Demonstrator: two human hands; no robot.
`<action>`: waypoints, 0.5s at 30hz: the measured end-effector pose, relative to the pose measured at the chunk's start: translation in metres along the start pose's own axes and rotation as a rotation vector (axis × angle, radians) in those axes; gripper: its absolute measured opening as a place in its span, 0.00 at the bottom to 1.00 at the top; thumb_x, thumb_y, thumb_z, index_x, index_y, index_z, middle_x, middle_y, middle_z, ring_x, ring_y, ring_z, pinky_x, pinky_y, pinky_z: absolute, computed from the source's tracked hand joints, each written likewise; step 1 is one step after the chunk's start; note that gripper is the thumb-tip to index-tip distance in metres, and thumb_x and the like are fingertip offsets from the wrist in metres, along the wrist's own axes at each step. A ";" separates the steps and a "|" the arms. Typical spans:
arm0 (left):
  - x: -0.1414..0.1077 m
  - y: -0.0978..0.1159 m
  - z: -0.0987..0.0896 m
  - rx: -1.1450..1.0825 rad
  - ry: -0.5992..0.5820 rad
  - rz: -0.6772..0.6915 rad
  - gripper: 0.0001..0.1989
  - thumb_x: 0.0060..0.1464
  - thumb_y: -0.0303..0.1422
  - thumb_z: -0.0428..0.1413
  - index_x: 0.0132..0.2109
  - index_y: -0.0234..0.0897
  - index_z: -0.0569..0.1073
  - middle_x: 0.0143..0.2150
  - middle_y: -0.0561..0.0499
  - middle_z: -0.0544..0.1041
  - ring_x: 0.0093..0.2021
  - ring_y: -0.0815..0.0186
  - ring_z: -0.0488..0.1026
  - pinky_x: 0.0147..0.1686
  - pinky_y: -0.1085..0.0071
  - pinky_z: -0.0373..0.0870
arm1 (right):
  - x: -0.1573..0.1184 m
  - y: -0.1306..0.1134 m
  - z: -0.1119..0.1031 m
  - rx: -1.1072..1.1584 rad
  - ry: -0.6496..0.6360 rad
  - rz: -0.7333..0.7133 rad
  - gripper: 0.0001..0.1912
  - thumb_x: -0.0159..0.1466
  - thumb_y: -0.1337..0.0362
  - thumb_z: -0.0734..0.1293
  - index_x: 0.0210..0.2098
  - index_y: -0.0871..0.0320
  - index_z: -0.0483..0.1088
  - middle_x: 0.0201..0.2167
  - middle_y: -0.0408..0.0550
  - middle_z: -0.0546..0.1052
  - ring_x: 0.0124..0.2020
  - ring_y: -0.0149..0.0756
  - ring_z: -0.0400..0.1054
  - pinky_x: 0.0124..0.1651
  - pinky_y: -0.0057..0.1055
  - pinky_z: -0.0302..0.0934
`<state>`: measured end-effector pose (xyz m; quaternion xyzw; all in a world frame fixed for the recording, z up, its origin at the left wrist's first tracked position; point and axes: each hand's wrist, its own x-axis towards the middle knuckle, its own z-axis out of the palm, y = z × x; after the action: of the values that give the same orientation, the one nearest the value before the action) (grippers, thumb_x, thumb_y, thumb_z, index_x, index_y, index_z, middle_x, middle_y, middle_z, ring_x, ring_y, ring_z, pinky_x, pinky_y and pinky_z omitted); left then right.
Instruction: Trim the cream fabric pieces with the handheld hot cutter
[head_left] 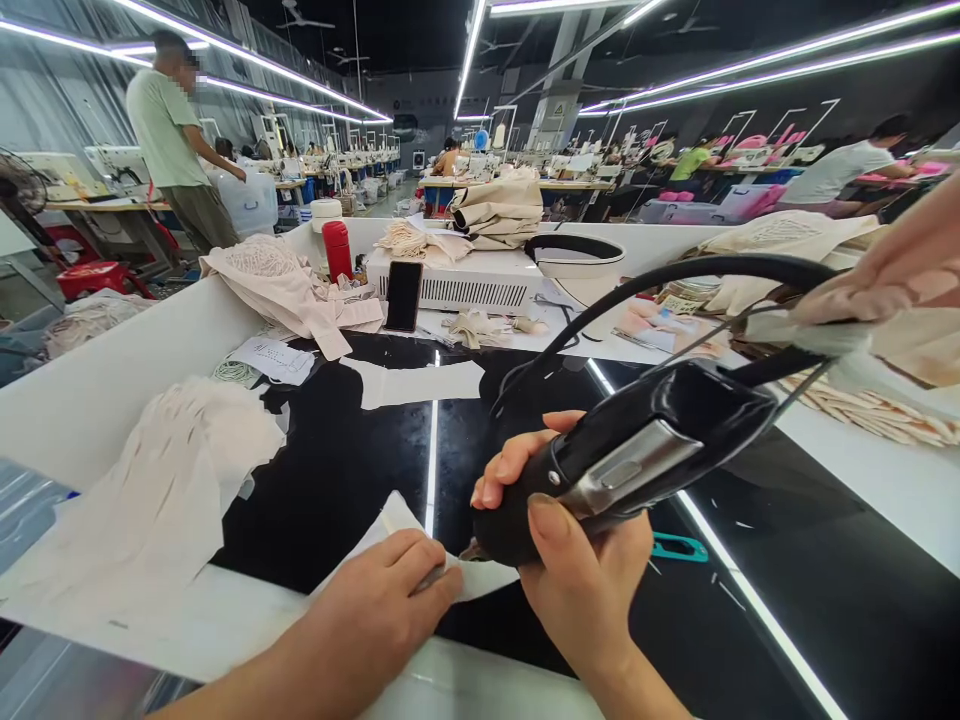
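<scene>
My right hand (585,560) grips a bulky black corded power tool (630,455) with a metal plate on its side. A small metal part at the tool's lower left end meets a strip of pale cloth (491,578) on the black work surface (315,490). My left hand (390,600) presses on this strip with curled fingers, just left of the tool's tip. Part of the strip is hidden under that hand. Another person's hand (877,290) reaches in from the upper right near the tool's cable, with something whitish at its fingers.
Pale cloth (172,450) lies heaped at left. A second cloth strip (420,383), a phone (403,296), a red bottle (337,250) and a white vented box (465,285) are farther back. A teal tool (679,547) lies right. A person (169,140) stands beyond the table's raised side.
</scene>
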<state>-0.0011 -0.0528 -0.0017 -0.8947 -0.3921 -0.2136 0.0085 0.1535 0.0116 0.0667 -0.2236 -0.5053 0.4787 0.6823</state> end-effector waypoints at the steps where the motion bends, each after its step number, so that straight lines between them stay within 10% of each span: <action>1: 0.000 0.000 0.000 -0.001 0.010 0.000 0.14 0.67 0.19 0.47 0.56 0.29 0.69 0.43 0.44 0.74 0.42 0.60 0.73 0.43 0.65 0.78 | 0.000 0.001 0.001 -0.001 -0.004 -0.003 0.18 0.61 0.59 0.76 0.48 0.50 0.69 0.30 0.38 0.76 0.25 0.31 0.72 0.28 0.30 0.71; 15: 0.004 -0.002 0.011 0.066 0.100 0.014 0.10 0.70 0.23 0.46 0.48 0.31 0.72 0.38 0.46 0.74 0.38 0.63 0.72 0.38 0.68 0.76 | -0.001 0.004 0.002 -0.092 0.003 0.047 0.16 0.62 0.58 0.75 0.47 0.45 0.71 0.29 0.43 0.75 0.24 0.38 0.72 0.28 0.38 0.72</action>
<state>0.0047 -0.0465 -0.0106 -0.8850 -0.3916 -0.2448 0.0593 0.1503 0.0123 0.0637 -0.2672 -0.5203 0.4703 0.6608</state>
